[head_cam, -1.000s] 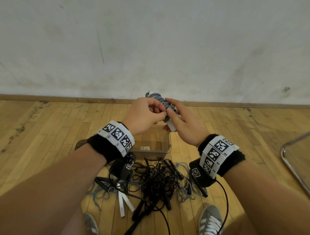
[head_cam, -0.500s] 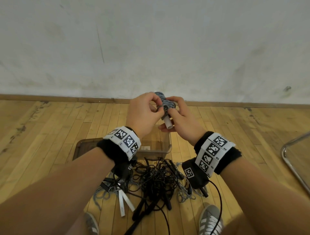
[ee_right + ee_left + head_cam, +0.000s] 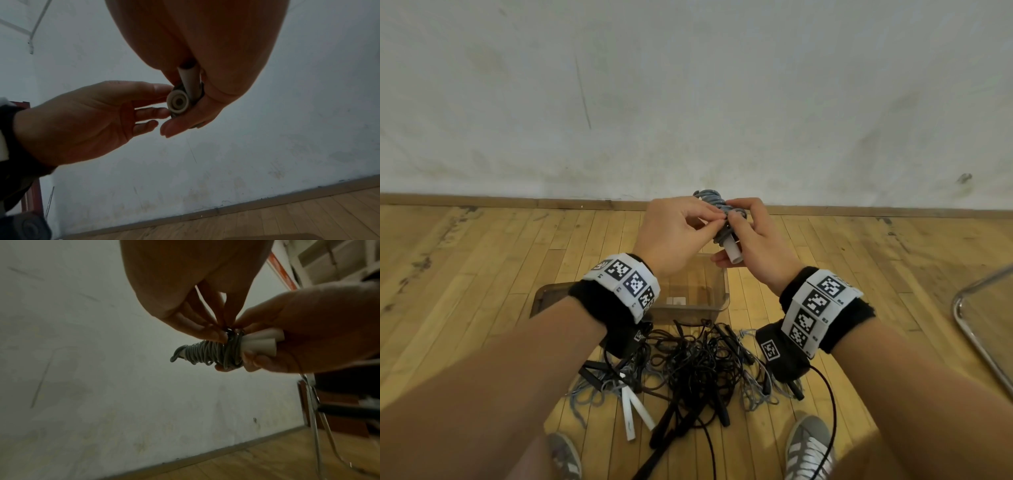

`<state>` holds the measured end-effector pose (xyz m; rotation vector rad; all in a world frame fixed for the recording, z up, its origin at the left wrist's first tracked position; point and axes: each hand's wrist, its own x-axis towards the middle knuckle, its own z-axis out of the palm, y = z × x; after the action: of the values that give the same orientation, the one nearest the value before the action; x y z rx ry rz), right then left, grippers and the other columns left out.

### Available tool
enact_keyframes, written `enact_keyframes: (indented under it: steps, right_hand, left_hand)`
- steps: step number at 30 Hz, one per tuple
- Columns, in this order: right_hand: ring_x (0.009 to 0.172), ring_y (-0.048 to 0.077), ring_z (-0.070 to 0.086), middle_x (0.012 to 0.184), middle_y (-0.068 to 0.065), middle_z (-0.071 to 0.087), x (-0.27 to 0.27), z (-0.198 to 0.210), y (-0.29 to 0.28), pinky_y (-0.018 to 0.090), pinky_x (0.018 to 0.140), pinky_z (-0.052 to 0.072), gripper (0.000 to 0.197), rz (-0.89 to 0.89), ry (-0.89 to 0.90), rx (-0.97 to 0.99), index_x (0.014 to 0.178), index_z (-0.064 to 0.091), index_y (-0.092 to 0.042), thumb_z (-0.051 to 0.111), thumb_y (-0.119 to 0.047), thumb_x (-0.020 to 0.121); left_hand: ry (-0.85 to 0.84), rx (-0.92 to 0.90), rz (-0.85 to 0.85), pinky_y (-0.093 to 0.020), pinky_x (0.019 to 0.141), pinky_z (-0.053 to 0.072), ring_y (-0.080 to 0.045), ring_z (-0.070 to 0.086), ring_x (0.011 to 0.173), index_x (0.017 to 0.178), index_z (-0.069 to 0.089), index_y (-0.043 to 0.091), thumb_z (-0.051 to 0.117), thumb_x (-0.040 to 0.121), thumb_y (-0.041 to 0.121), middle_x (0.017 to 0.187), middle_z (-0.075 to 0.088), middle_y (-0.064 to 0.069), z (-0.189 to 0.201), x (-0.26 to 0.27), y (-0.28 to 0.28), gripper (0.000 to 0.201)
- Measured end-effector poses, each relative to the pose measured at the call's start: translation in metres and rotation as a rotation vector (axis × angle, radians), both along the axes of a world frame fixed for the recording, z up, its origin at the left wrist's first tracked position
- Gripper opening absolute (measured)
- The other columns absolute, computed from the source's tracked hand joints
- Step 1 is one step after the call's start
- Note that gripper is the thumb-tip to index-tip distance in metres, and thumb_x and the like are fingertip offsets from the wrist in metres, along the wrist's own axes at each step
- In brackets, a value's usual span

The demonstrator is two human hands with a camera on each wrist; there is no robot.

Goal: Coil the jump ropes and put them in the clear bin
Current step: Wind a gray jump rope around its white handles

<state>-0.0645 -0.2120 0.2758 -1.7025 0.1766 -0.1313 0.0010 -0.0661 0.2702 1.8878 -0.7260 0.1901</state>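
A grey jump rope (image 3: 714, 202) (image 3: 207, 354) is wound tightly around its white handles (image 3: 732, 253) (image 3: 263, 344) (image 3: 180, 101). My right hand (image 3: 748, 240) (image 3: 298, 337) grips the bundle from below, above the clear bin (image 3: 688, 301). My left hand (image 3: 681, 229) (image 3: 205, 321) (image 3: 102, 113) pinches the cord's end at the last turns, beside my right thumb. The bin stands on the wood floor, partly hidden by my wrists.
A tangle of black ropes (image 3: 695, 363) with black handles, more grey cord and two white handles (image 3: 633, 411) lies in front of the bin, near my shoes (image 3: 808, 448). A metal chair frame (image 3: 983, 329) stands at right. The wall is close behind.
Both hands shifted slightly with the bundle. My left fingers went from wrapping over the coil to pinching the cord end against it. The bundle stays above the bin.
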Motion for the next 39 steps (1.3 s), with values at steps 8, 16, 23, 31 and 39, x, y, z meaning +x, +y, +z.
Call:
enact_keyframes:
  steps: [8,16,23,31,39]
  right_hand:
    - [0.068,0.023,0.073,0.119,0.009,0.062,-0.002,-0.004,0.004,0.038,0.065,0.063,0.031,0.070,0.012,-0.186,0.140,0.037,-0.020,0.035,-0.017,0.110]
    - [0.071,0.023,0.071,0.118,0.010,0.063,-0.002,-0.003,0.008,0.029,0.061,0.059,0.030,0.091,-0.039,-0.170,0.140,0.037,-0.020,0.037,-0.018,0.110]
    - [0.072,0.022,0.074,0.115,0.008,0.064,-0.003,0.000,0.003,0.035,0.064,0.062,0.031,0.062,-0.121,-0.042,0.140,0.033,-0.023,0.037,-0.017,0.110]
    - [0.077,0.023,0.075,0.117,0.006,0.064,-0.007,0.001,0.006,0.031,0.065,0.061,0.033,0.050,-0.163,-0.041,0.142,0.033,-0.022,0.040,-0.020,0.110]
    - [0.104,0.014,0.072,0.126,0.006,0.066,-0.011,-0.005,0.012,0.033,0.082,0.061,0.055,0.078,-0.133,-0.164,0.150,0.028,-0.028,0.056,-0.020,0.104]
  left_hand:
    - [0.038,0.162,0.025,-0.028,0.074,0.060,-0.006,0.070,0.069,0.088,0.079,0.029,0.082,0.085,0.024,0.078,0.070,0.021,0.007,0.005,0.008,0.007]
    - [-0.063,0.170,0.090,-0.025,0.066,0.060,-0.001,0.069,0.065,0.086,0.071,0.018,0.079,0.083,0.019,0.072,0.071,0.012,0.005,0.002,0.007,0.009]
    - [0.370,-0.325,0.217,-0.036,0.073,0.065,-0.017,0.076,0.073,0.105,0.064,0.014,0.076,0.082,0.004,0.078,0.077,-0.004,0.006,0.016,0.008,0.027]
    - [0.578,-0.393,0.077,-0.032,0.079,0.060,-0.016,0.075,0.096,0.120,0.067,0.018,0.067,0.096,0.018,0.108,0.076,-0.003,0.004,0.011,0.004,0.023]
    - [0.641,-0.356,-0.016,-0.039,0.079,0.064,-0.024,0.077,0.093,0.131,0.063,0.013,0.069,0.098,0.020,0.107,0.077,-0.012,0.006,-0.003,0.010,0.034]
